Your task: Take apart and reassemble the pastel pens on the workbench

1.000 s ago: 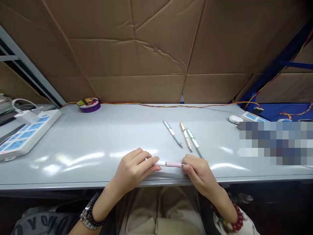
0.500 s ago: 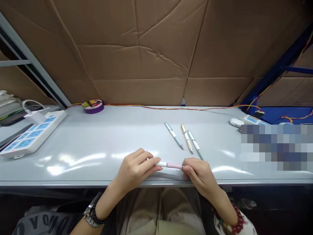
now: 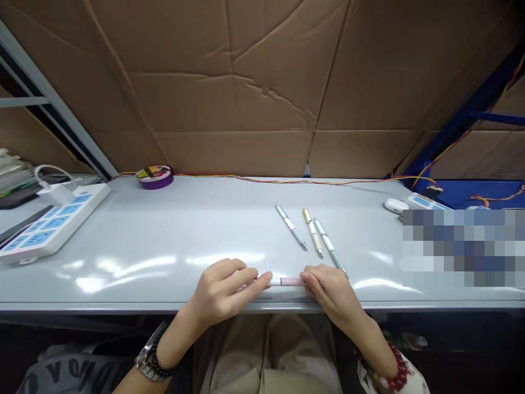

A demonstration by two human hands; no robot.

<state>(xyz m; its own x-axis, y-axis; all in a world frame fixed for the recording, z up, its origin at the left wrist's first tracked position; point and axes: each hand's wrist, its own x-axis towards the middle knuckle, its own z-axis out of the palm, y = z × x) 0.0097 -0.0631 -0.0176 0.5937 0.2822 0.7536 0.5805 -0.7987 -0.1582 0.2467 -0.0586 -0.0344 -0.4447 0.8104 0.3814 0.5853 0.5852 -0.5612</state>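
Note:
A pink and white pen (image 3: 289,282) lies level between my hands, near the front edge of the grey table (image 3: 135,235). My left hand (image 3: 229,287) pinches its white end, while my right hand (image 3: 330,290) has its fingers closed round the pink end; both tips of the pen are hidden by fingers. Beyond my hands rest a blue and white pen (image 3: 291,227), a cream and gold pen (image 3: 313,232) and a green and white pen (image 3: 328,243). The lower end of the green and white pen reaches close to my right hand.
A purple roll of tape (image 3: 155,178) sits at the back left. On the left is a large power strip (image 3: 53,224) with a white charger. Red and yellow wires run along the back edge. A white case (image 3: 396,206) and another power strip (image 3: 426,201) are at the right.
The pink and white pen and the fingertips holding it have shifted slightly, with its white end a little lower. My right fingertips have moved a little left. The other pens lie as before.

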